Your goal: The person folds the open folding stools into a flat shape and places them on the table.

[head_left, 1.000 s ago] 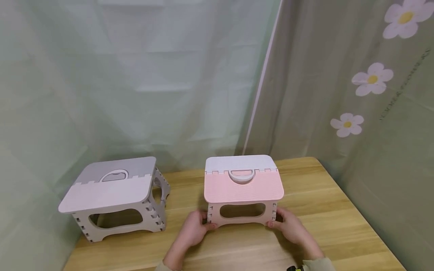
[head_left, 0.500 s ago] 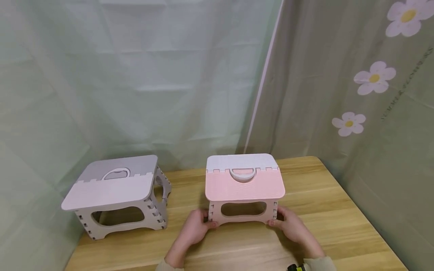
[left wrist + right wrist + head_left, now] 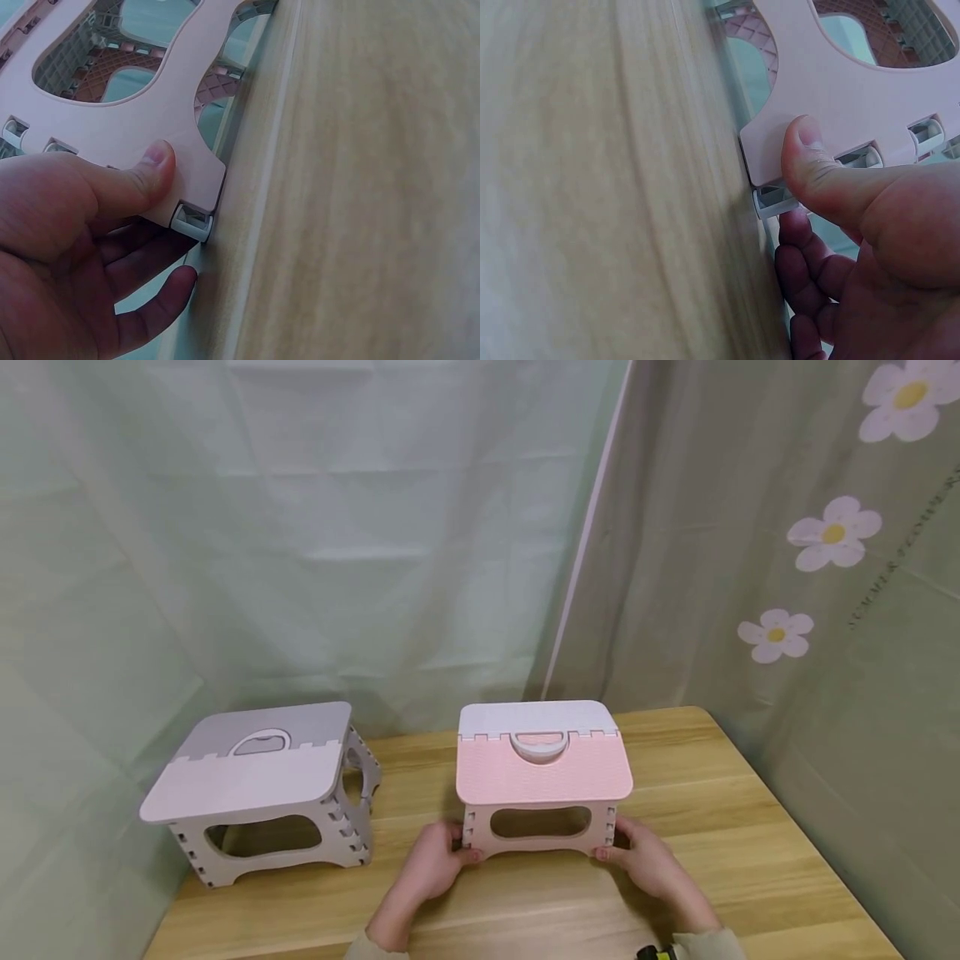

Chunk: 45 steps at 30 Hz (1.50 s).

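Observation:
A pink-and-white folding step stool (image 3: 543, 777) stands unfolded on the wooden table, its grey carry handle lying in the top. My left hand (image 3: 432, 864) grips the stool's near left leg low down; in the left wrist view its thumb (image 3: 154, 169) lies on the front panel and the fingers curl behind the corner. On the other side my right hand (image 3: 645, 860) holds the near right leg the same way, with the thumb (image 3: 806, 150) pressed on the panel in the right wrist view. The stool's far legs are hidden in the head view.
To the left stands a second folding stool (image 3: 255, 777), grey and pale lilac, also unfolded. The wooden table (image 3: 750, 860) ends at a right edge beside a hanging curtain (image 3: 375, 527) with printed flowers. A dark object (image 3: 655, 952) shows by the right sleeve.
The head view has shifted slightly, so everything sits a little further right in it. Both hands keep their hold on the pink stool, which stays in place.

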Each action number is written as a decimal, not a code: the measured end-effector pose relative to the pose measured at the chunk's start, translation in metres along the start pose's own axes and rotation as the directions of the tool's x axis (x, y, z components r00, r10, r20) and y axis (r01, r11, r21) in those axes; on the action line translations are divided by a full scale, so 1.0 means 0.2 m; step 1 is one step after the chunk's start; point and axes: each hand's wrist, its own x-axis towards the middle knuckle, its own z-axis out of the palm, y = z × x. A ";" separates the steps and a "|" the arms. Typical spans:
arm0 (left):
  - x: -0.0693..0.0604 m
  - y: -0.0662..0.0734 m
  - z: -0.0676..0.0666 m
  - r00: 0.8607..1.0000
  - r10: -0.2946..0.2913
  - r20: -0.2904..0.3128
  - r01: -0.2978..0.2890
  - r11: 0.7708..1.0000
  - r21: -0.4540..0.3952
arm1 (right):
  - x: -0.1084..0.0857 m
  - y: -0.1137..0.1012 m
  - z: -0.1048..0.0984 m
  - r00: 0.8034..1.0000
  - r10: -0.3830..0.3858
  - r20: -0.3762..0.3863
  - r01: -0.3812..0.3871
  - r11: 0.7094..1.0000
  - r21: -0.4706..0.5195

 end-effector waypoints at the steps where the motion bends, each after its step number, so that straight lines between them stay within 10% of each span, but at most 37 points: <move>1: 0.00 0.00 0.00 1.000 0.000 0.000 0.000 1.000 -0.002 | 0.00 0.00 0.00 1.000 0.002 0.002 -0.002 1.000 0.002; 45: 0.01 0.00 0.01 0.999 0.001 -0.036 0.000 1.000 0.023 | 0.00 0.00 0.00 1.000 0.024 -0.011 -0.025 0.998 -0.059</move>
